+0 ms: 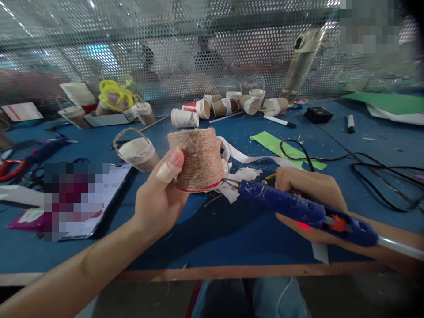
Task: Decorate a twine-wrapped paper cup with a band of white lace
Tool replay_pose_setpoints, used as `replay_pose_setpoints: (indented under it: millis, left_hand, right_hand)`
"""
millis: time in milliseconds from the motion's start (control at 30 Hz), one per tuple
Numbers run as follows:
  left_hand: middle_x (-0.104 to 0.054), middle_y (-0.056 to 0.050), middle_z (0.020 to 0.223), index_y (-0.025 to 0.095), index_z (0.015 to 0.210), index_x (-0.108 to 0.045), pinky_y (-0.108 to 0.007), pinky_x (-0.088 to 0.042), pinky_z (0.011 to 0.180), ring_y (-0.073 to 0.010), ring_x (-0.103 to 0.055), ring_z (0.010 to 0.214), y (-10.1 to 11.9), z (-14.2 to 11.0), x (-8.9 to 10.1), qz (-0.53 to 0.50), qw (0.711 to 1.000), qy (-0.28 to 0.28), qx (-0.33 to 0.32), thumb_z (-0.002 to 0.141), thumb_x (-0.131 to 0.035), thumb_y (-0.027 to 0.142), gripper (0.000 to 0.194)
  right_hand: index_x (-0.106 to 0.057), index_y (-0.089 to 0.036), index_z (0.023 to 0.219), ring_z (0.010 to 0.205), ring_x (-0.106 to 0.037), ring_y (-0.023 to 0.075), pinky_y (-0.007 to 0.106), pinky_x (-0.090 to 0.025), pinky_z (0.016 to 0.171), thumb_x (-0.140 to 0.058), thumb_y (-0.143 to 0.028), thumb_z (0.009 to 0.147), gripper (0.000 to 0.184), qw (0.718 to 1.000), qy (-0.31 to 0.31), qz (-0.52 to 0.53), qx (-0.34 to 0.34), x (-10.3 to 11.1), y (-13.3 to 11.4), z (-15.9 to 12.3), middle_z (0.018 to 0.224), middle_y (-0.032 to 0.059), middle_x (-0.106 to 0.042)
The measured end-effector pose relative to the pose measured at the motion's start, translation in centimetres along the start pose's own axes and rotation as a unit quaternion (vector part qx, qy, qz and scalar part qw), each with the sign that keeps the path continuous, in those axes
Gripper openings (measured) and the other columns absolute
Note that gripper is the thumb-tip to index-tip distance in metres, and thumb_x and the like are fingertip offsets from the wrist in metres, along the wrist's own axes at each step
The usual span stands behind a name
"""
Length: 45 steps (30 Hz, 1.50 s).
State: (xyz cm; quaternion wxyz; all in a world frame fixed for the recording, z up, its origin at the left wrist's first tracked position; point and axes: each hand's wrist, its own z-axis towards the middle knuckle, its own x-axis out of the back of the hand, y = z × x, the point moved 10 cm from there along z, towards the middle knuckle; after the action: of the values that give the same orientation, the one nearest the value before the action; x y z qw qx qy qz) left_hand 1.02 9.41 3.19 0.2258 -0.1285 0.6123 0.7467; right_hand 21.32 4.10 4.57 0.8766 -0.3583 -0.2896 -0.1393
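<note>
Head view: the left hand [160,201] grasps a twine-wrapped cup [199,160] above the blue table [218,245], its bandaged thumb pressed against the winding. The right hand [311,190] is wrapped around a blue glue gun [281,201]; the metal nozzle [232,182] sits at the cup's red lower edge, contact not confirmable. 1 white glue stick [400,247] protrudes from the gun's rear. White ribbon [243,155] lies to the cup's right. 1 handled basket [139,152] is just beyond the left hand.
</note>
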Motion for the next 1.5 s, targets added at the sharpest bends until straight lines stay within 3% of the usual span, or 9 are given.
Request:
replay_pose_setpoints:
  millis: [533, 633, 733, 800, 900, 1000, 1067, 1300, 1500]
  left_hand:
    - [-0.079, -0.005, 0.107, 0.020, 0.102, -0.080, -0.055, -0.044, 0.116, -0.0345, -0.056, 0.135, 0.3, 0.2, -0.6, -0.019, 1.000, 0.003, 0.009, 0.096, -0.059, 0.029, 0.024]
    - [-0.080, -0.005, 0.102, 0.019, 0.102, -0.080, -0.051, -0.046, 0.116, -0.0328, -0.060, 0.131, 0.1, 0.2, -0.9, -0.032, 0.999, -0.010, 0.019, 0.097, -0.059, 0.030, 0.025]
    - [-0.081, -0.002, 0.101, 0.019, 0.103, -0.081, -0.044, -0.047, 0.115, -0.0289, -0.067, 0.121, -0.2, 0.1, -1.0, -0.040, 0.999, -0.016, 0.027, 0.095, -0.064, 0.031, 0.022]
    - [-0.081, 0.001, 0.102, 0.019, 0.103, -0.080, -0.038, -0.050, 0.112, -0.0244, -0.071, 0.111, -0.6, 0.0, -1.0, -0.051, 0.998, -0.023, 0.034, 0.095, -0.067, 0.030, 0.020]
    - [-0.081, 0.003, 0.102, 0.019, 0.105, -0.080, -0.029, -0.054, 0.103, -0.0181, -0.075, 0.097, -1.2, -0.3, -1.3, -0.065, 0.996, -0.037, 0.053, 0.093, -0.070, 0.029, 0.018]
    - [-0.082, 0.004, 0.105, 0.018, 0.105, -0.079, -0.022, -0.057, 0.091, -0.0145, -0.075, 0.090, -1.6, -0.7, -1.8, -0.080, 0.992, -0.055, 0.076, 0.092, -0.073, 0.030, 0.018]
    - [-0.082, 0.003, 0.107, 0.018, 0.104, -0.079, -0.021, -0.058, 0.086, -0.0141, -0.075, 0.089, -1.9, -0.9, -2.1, -0.090, 0.990, -0.064, 0.093, 0.092, -0.073, 0.031, 0.018]
    - [-0.079, -0.005, 0.117, 0.013, 0.115, -0.075, -0.028, -0.057, 0.095, -0.0208, -0.073, 0.105, -2.3, -1.0, -2.2, -0.079, 0.989, -0.060, 0.108, 0.097, -0.067, 0.033, 0.029]
    - [-0.080, 0.001, 0.110, 0.017, 0.111, -0.078, -0.021, -0.055, 0.095, -0.0154, -0.072, 0.100, -1.6, -0.5, -1.7, -0.064, 0.994, -0.057, 0.065, 0.100, -0.062, 0.032, 0.025]
  right_hand:
    - [-0.042, -0.022, 0.070, 0.055, -0.037, 0.0101, 0.027, -0.030, 0.052, -0.066, -0.017, 0.076, 0.025, 0.999, 0.013, 0.001, -0.035, 0.2, 0.9, 0.2, 0.064, -0.0053, -0.045]
    - [-0.043, -0.021, 0.070, 0.054, -0.039, 0.0095, 0.027, -0.031, 0.051, -0.067, -0.011, 0.075, 0.026, 0.999, 0.011, 0.004, -0.049, 0.3, 1.2, 0.4, 0.063, -0.0056, -0.045]
    - [-0.050, -0.021, 0.072, 0.057, -0.046, 0.0112, 0.028, -0.035, 0.053, -0.065, -0.007, 0.078, 0.021, 0.996, 0.058, 0.014, -0.062, 1.3, 1.2, 0.6, 0.065, -0.0044, -0.050]
    - [-0.056, -0.023, 0.078, 0.062, -0.056, 0.0134, 0.029, -0.043, 0.059, -0.069, -0.010, 0.082, 0.018, 0.992, 0.097, 0.053, -0.065, 1.9, 1.1, 0.8, 0.073, -0.0030, -0.059]
    - [-0.065, -0.027, 0.099, 0.085, -0.069, 0.0204, 0.035, -0.054, 0.080, -0.079, -0.018, 0.080, 0.025, 0.986, 0.092, 0.104, -0.089, 1.0, 1.5, 1.1, 0.099, 0.0005, -0.070]
    - [-0.062, -0.032, 0.119, 0.104, -0.069, 0.0254, 0.039, -0.056, 0.093, -0.084, -0.021, 0.078, 0.048, 0.977, 0.071, 0.163, -0.116, -0.7, 2.3, 1.6, 0.114, 0.0015, -0.071]
    - [-0.061, -0.034, 0.120, 0.106, -0.069, 0.0251, 0.040, -0.055, 0.098, -0.085, -0.019, 0.076, 0.052, 0.965, 0.074, 0.224, -0.118, -1.4, 2.6, 1.8, 0.114, 0.0004, -0.071]
    - [-0.064, -0.031, 0.104, 0.092, -0.071, 0.0206, 0.035, -0.059, 0.082, -0.081, -0.019, 0.082, 0.030, 0.943, 0.064, 0.293, -0.142, -1.8, 2.5, 1.9, 0.105, -0.0008, -0.071]
    - [-0.069, -0.027, 0.095, 0.095, -0.071, 0.0214, 0.033, -0.057, 0.083, -0.081, -0.024, 0.083, 0.017, 0.976, 0.047, 0.160, -0.139, -0.4, 1.5, 1.5, 0.099, 0.0008, -0.073]
